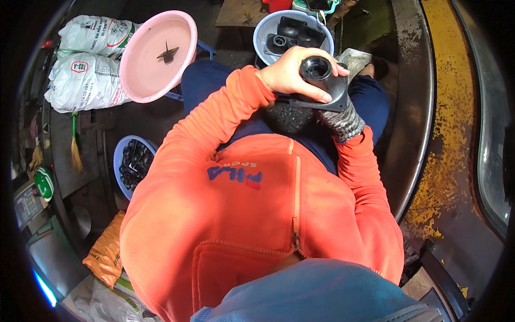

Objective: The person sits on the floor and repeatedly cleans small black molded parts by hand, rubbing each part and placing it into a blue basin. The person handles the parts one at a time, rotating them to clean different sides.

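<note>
A black plastic part (335, 95) with a flat squarish flange and a round open collar is held up in front of my body, above my knees. My bare left hand (292, 74) grips it from the left, thumb lying along the near side of the collar and fingers curled over the far side. From the right and below, my right hand (343, 119) in a grey knitted glove supports the same part; most of its fingers are hidden beneath. Just beyond stands a light blue basin (259, 42) with similar black plastic parts (300, 33) in it.
A tilted pink basin (130, 80) at left has a dark bladed piece (168, 53) in it. Beside it lie white printed sacks (86, 80). A blue tub (119, 172) of small black pieces stands at my left side. A rusty yellow metal structure (445, 107) rises on the right.
</note>
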`<state>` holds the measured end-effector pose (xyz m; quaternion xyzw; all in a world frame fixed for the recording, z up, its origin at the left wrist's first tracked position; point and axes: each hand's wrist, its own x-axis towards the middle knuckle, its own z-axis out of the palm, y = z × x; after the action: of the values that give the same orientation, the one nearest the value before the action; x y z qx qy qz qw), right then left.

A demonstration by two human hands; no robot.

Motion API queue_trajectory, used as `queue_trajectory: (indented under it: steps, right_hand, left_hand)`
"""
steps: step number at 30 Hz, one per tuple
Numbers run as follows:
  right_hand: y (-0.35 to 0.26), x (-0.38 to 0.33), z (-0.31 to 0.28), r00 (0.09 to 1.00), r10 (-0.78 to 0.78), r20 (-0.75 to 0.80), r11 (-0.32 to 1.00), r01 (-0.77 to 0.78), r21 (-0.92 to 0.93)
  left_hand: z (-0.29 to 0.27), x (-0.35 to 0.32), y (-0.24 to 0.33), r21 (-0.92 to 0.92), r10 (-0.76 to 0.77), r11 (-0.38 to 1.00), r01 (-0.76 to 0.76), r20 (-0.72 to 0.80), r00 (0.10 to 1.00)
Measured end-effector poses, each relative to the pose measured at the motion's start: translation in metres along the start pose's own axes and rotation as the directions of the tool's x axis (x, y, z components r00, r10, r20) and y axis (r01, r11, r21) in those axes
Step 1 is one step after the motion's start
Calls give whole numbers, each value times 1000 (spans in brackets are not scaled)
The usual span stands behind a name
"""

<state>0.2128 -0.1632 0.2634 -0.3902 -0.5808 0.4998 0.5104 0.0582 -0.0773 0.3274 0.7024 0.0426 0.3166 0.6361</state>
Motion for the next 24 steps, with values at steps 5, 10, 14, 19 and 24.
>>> queue_trajectory:
  steps: [5,10,14,19,24]
  right_hand:
    - [3,-17,16,996,89,26,996,-89,13]
    - [4,-20,21,979,201,-45,934,-177,310]
    - [-24,-10,-3,841,533,96,387,-343,856]
    - [-123,-39,4,732,483,-480,860,-295,416]
    - [-244,-102,13,401,-581,-708,528,-477,-703]
  left_hand:
    - [-8,3,-7,-214,-58,968,131,321,945]
    - [-4,17,-25,-456,93,883,107,395,914]
    - [-30,19,-37,-954,-363,194,-229,-287,886]
    - [-68,19,-54,-975,-527,115,-189,-221,820]
    - [-59,31,-59,-936,-510,332,-118,-283,812]
